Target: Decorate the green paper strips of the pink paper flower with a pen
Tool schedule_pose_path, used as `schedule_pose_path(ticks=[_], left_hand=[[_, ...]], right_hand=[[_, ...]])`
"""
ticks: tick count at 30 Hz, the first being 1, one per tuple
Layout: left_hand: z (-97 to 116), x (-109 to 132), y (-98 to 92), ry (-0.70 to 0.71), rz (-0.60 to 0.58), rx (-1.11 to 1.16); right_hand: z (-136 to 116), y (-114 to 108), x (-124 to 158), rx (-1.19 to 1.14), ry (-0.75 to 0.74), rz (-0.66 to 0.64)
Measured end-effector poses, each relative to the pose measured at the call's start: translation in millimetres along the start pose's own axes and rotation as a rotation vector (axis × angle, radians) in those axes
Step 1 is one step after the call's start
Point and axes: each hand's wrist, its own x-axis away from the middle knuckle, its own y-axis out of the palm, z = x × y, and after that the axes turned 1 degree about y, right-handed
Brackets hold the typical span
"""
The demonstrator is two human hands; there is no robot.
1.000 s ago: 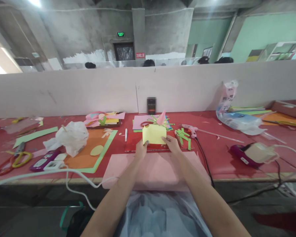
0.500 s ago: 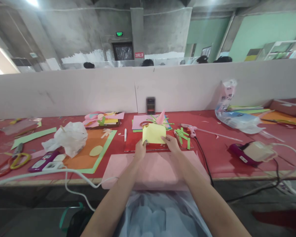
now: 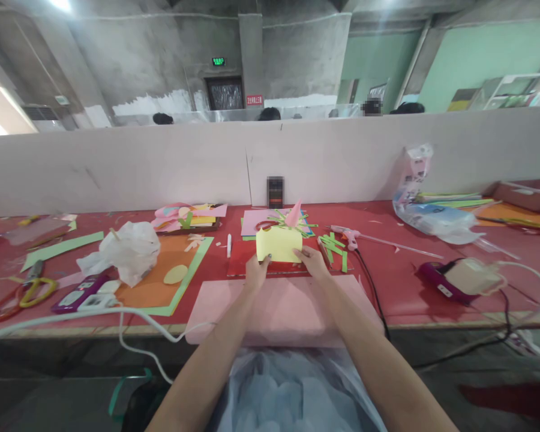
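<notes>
A yellow sheet of paper (image 3: 279,243) is held up between my two hands, over a red mat (image 3: 240,267). My left hand (image 3: 257,271) pinches its lower left corner, and my right hand (image 3: 312,261) grips the lower right edge. Just behind the sheet stands a pink paper cone (image 3: 293,215) amid thin green paper strips, on a stack of coloured paper (image 3: 251,221). Scissor handles (image 3: 270,225) show partly behind the yellow paper's top edge. Below my hands lies a pink padded sheet (image 3: 288,306) at the table's front edge.
Right of my hands are cut green strips (image 3: 332,245) and a pink glue gun (image 3: 344,234) with a black cord. Orange paper (image 3: 150,264), a crumpled white plastic bag (image 3: 130,252) and large scissors (image 3: 27,291) lie left. A phone (image 3: 275,192) leans on the partition (image 3: 184,162).
The yellow paper's left side has shifted slightly left and its top edge now curves more. Both hands keep their hold and have barely moved.
</notes>
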Motion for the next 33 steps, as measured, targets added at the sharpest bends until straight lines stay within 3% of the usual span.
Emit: schedule_pose_path(ticks=[33], left_hand=[[-1.0, -2.4, 0.3, -0.064, 0.008, 0.103]], right_hand=[[6.6, -0.3, -3.4, -0.039, -0.02, -0.012]])
